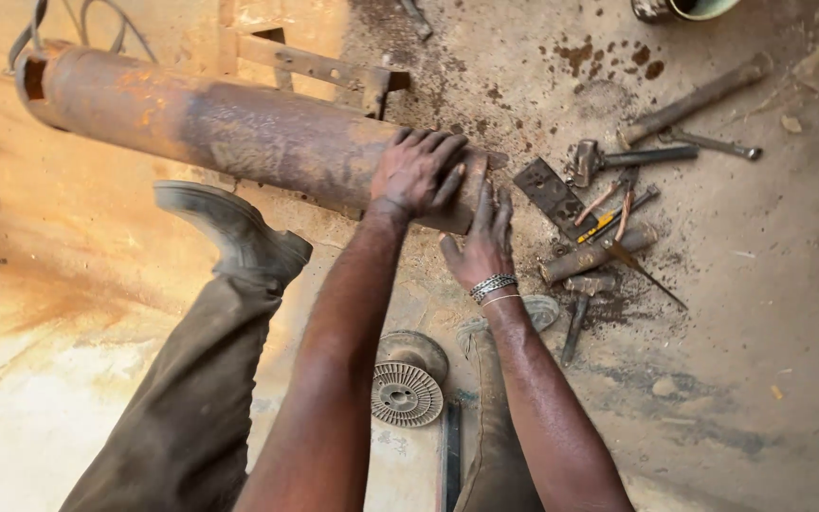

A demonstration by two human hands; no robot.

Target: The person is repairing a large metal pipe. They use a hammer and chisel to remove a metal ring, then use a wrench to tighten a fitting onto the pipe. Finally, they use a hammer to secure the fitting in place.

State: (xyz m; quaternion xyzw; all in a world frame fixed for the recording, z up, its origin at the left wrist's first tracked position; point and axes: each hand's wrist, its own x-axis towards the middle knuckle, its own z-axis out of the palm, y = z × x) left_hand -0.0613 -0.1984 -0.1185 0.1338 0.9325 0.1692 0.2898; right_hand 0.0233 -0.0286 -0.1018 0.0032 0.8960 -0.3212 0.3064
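Rusty steel pipe [229,128] lies on the floor [760,379], long axis running 10 to 4 o'clock. Left hand [417,173] is spread flat on top of its near end; right hand [481,242], fingers open, presses the end face from 5 o'clock. Hammers [632,156] sit at 3.

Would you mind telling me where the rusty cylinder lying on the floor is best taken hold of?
Probably at its near end, from above. The rusty cylinder lies on its side, so its round top is exposed. The left hand already rests palm-down over that end, and the right hand presses against the end face, with a boot close alongside.
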